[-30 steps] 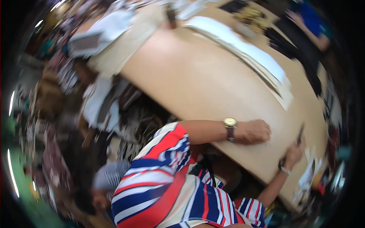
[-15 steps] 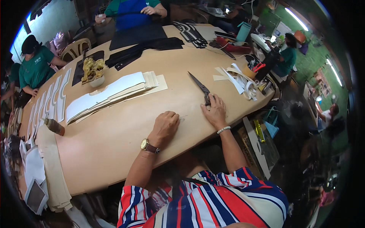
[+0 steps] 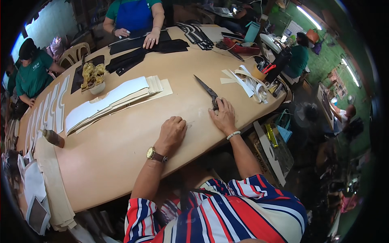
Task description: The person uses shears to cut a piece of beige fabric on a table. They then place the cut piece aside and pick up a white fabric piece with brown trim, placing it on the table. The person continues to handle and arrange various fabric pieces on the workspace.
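Observation:
My left hand (image 3: 172,133) rests on the tan tabletop (image 3: 121,162), fingers curled into a loose fist; nothing shows in it. My right hand (image 3: 223,116) lies to its right, its fingers over the handles of dark metal scissors (image 3: 207,87). The blades lie along the table, pointing away and to the left. Part of the handle loops is hidden under my fingers. Left of the scissors is a stack of cut pattern pieces (image 3: 109,99), white on top and cream beneath.
White strips (image 3: 48,103), a brown bottle (image 3: 53,138) and a tub with a yellowish, crumpled mass (image 3: 93,77) stand to the left. Cut scraps (image 3: 247,83) and a tool cup (image 3: 259,73) lie at right. Across the table, a person's hands (image 3: 150,39) rest on black material (image 3: 142,52).
The whole view has shifted slightly, while my hands and the scissors keep their places on the table. The person across has lowered both hands onto the black material.

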`<state>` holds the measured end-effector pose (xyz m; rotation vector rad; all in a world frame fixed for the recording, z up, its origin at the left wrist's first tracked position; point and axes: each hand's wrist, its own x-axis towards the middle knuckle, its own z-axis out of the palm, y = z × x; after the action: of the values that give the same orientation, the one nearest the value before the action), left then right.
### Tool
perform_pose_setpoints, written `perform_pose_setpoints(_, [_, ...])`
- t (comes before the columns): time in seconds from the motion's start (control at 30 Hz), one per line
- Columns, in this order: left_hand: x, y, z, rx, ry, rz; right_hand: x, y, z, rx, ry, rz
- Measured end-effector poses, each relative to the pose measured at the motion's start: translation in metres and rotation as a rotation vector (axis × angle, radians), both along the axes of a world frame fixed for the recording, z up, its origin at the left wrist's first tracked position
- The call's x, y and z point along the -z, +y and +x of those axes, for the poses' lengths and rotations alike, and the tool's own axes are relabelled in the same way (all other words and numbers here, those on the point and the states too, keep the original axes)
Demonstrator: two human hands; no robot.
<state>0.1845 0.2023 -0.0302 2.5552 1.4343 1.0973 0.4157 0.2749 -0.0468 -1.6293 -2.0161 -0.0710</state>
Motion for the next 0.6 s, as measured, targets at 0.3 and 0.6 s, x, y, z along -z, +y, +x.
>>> perform_pose_setpoints(0.3, [-0.003, -0.002, -0.002, 0.000, -0.036, -0.008, -0.001, 0.002, -0.004, 0.015, -0.008, 0.007])
perform_pose_setpoints(0.6, [-0.003, 0.007, -0.001, -0.012, 0.036, -0.086, -0.002, 0.001, -0.004, 0.005, 0.005, 0.028])
